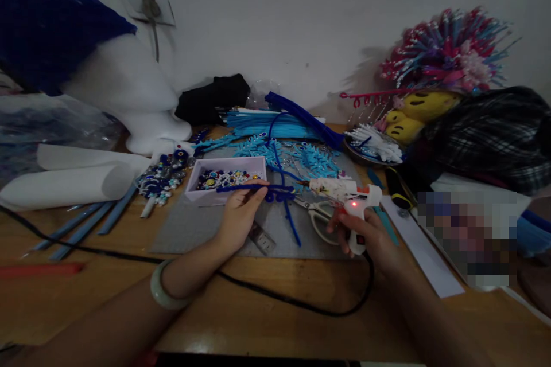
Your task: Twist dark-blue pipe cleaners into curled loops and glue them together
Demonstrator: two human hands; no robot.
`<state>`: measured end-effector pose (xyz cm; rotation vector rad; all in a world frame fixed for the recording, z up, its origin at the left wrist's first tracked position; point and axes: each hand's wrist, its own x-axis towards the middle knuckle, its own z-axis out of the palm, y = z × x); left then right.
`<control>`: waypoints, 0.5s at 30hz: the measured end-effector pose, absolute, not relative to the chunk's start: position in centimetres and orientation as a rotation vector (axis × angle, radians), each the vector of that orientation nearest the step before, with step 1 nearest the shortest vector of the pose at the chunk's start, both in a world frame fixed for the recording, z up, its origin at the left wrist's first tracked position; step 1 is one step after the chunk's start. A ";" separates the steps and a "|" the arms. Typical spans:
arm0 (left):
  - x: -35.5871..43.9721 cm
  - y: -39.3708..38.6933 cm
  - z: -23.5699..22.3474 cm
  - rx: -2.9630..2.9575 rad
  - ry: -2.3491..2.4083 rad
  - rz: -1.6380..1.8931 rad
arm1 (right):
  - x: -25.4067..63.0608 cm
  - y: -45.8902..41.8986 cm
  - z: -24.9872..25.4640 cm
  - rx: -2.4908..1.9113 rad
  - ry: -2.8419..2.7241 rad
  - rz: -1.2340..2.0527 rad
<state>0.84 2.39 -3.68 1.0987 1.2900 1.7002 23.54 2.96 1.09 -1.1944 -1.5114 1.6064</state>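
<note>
Pinched in my left hand [243,212] is a dark blue pipe cleaner piece [279,193] with small curls along its lower side. My right hand [365,232] is wrapped round the handle of a white glue gun [338,188] with a lit red light. The gun's nozzle points left, close to the right end of the blue piece; whether they touch I cannot tell. Behind my left hand stands a white box [193,192] of mixed beads [230,178]. Scissors [321,218] lie under the gun, and a loose blue pipe cleaner [293,226] lies on the grey mat [181,235].
Light blue beaded sprigs [316,160] and a bundle of blue pipe cleaners [258,124] lie at the back. A black cord [275,293] crosses the table in front. A white foam head [124,80] stands left; a bowl of white pieces [374,146] sits right.
</note>
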 end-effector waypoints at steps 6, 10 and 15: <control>0.8 2.4 -3.7 1.071 1.268 1.701 | 23.4 2.9 1.4 -1.241 -1.583 1.594; 0.8 2.3 -3.7 1.082 1.272 1.704 | 23.4 2.8 1.5 -1.261 -1.531 1.629; 0.8 2.4 -4.0 1.080 1.245 1.692 | 23.5 2.9 1.3 -1.279 -1.516 1.679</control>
